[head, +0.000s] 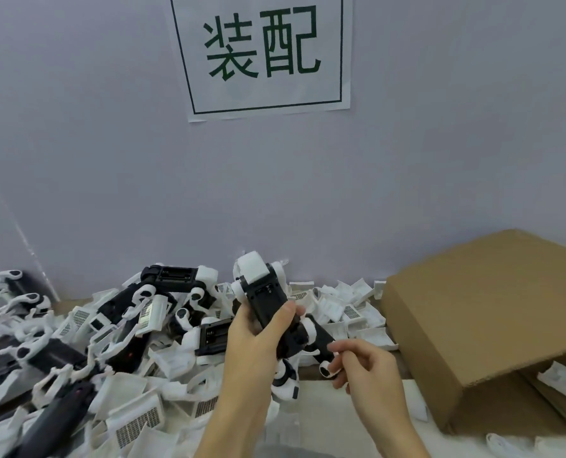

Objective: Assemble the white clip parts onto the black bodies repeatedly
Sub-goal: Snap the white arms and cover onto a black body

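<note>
A black body (pixel 268 304) w/ white parts already on its top end is being held up over the parts pile by the left hand (pixel 258 328), fingers and thumb wrapped round its middle, while a black-and-white clip leg (pixel 323 353) at its lower right is being pinched by the right hand (pixel 362 365), other fingers loosely curled. Judged step: that leg is being fitted or adjusted on the body; whether it's fully seated can't be told. Next move is prob. calling for the body being kept steady and the leg being pressed home, then a fresh piece being taken from the heap (pixel 103 342) left of the cardboard box (pixel 480 309).
</note>
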